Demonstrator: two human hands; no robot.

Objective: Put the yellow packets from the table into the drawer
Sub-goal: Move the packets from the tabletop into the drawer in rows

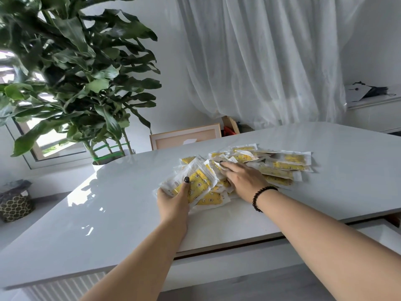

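Note:
Several yellow packets point(284, 165) in clear wrappers lie in a loose heap on the white table point(108, 213). My left hand point(173, 199) grips a stack of yellow packets point(195, 181) at the heap's left end, thumb on top. My right hand point(243, 178), with a dark bead bracelet on the wrist, rests palm down on the middle of the heap, its fingertips reaching in among the packets. The drawer point(373, 231) shows partly open under the table's right front edge; its inside is hidden.
A large leafy potted plant point(76, 72) stands behind the table's left end. A picture frame point(186, 135) leans behind the far edge. White curtains hang at the back. A patterned basket point(15, 205) sits at the far left; a sideboard point(373, 105) stands at the right.

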